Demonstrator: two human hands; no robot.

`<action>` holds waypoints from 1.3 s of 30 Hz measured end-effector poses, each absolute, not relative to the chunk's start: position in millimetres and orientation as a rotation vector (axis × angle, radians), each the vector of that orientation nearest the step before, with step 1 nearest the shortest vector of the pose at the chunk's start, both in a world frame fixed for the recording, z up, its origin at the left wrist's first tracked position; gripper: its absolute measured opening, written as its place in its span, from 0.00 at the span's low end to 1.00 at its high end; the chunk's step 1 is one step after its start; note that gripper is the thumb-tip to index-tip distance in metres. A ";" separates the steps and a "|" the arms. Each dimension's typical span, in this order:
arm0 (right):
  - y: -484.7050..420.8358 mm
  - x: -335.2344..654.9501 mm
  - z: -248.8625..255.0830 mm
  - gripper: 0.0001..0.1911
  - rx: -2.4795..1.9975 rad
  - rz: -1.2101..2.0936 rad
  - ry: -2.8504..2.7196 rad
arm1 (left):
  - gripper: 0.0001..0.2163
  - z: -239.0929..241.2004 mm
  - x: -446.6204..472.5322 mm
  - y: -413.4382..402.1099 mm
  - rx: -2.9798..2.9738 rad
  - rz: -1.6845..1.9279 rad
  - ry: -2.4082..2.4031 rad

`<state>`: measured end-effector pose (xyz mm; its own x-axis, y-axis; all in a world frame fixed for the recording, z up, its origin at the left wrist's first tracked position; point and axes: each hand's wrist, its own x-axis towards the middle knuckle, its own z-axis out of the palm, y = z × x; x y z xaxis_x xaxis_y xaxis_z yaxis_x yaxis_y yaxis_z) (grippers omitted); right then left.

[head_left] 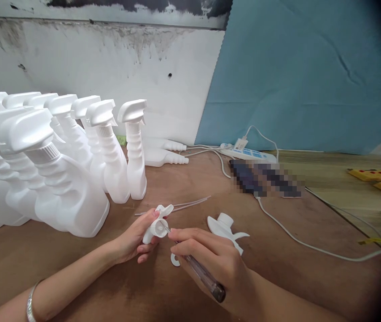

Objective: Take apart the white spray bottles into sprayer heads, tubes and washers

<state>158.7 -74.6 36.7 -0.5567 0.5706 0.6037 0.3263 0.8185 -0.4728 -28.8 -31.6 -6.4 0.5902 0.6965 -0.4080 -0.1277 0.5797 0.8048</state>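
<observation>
My left hand (145, 237) is closed around a white spray trigger head (159, 228), its round collar turned toward me. In my right hand (210, 252) is a slim screwdriver (202, 273) with a dark, see-through handle. The screwdriver's metal tip is at the collar's opening; I cannot tell how deep it reaches. A second trigger head (224, 226) lies on the table just beyond my right hand. Below the held head lies a small white ring (175, 260), partly covered by my right fingers. Thin clear tubes (190, 204) lie behind my left hand.
Several white spray bottles (76, 197) with heads on stand at the left. White bottles without heads (163, 157) lie by the wall. A power strip (250, 153), white cables (291, 239) and a blurred dark object (249, 176) are at the right, near yellow pieces (374, 174).
</observation>
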 end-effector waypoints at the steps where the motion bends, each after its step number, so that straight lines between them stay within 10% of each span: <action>1: -74.2 159.6 39.2 0.11 -0.671 0.446 -2.191 | 0.16 -4.7 -29.3 -31.9 0.828 0.526 0.805; 11: -67.4 163.5 61.2 0.05 -1.065 1.107 -1.865 | 0.15 -4.2 -32.5 -28.0 0.828 0.412 0.829; 39: -55.5 166.2 66.4 0.05 -1.052 1.320 -1.670 | 0.19 -4.2 -36.6 -27.6 0.801 0.366 0.826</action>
<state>166.2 -55.5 66.4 -0.3825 0.9217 0.0642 0.1505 0.1308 -0.9799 -36.6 -27.6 -4.2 0.6392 0.5756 -0.5101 0.0096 0.6572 0.7536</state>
